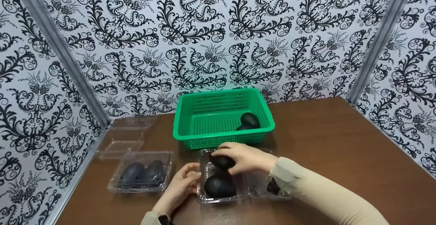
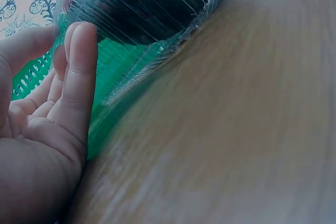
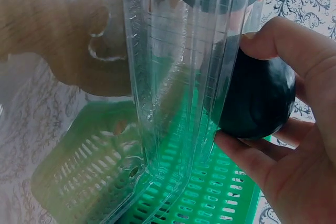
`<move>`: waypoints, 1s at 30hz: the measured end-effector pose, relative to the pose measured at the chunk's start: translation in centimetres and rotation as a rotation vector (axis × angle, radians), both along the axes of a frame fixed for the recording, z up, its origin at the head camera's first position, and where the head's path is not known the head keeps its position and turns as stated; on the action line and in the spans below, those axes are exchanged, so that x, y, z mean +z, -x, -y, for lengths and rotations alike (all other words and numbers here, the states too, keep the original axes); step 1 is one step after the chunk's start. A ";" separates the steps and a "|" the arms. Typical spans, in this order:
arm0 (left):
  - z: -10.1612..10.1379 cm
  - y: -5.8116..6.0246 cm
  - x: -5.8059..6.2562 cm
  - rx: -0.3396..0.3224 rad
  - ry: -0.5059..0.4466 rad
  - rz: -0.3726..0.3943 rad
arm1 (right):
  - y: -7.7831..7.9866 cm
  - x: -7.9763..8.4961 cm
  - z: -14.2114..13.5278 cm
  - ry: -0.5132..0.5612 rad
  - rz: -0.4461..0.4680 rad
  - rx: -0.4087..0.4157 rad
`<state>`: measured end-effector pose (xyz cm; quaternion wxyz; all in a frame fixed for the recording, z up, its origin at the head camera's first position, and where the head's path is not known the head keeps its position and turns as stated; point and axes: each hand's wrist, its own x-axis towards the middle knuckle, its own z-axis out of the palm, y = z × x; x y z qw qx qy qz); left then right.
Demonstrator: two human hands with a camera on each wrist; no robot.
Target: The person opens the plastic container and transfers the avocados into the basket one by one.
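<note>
An open clear plastic clamshell box (image 1: 240, 194) stands in front of me, with a dark avocado (image 1: 219, 186) lying in its near end. My right hand (image 1: 243, 156) grips a second dark avocado (image 3: 260, 93) at the far end of that box, fingers and thumb curled round it. Whether this avocado touches the box floor, I cannot tell. My left hand (image 1: 184, 180) is at the box's left wall; in the left wrist view its fingers (image 2: 81, 72) are fairly straight and touch the clear side. The box's lid lies folded out to the right, partly under my right forearm.
Behind the box stands a green slotted basket (image 1: 180, 116) with two dark avocados (image 1: 250, 120) in its right front corner. To the left, a closed clear box (image 1: 141, 154) holds two avocados (image 1: 155, 173). Farther back lies an open clear box (image 1: 121, 138) beside the wall.
</note>
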<state>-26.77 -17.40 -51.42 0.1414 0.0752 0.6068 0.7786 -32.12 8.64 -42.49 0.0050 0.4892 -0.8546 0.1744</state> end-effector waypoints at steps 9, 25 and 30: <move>-0.2 0.5 0.0 -0.007 -0.004 -0.015 | 0.0 0.8 -0.8 -0.002 -0.009 -0.032; 0.0 0.2 -0.4 0.001 -0.023 -0.009 | 0.1 2.1 -1.6 0.011 -0.023 -0.014; 0.1 0.2 -0.3 -0.002 -0.013 -0.013 | 0.0 2.6 -2.0 0.024 -0.007 -0.013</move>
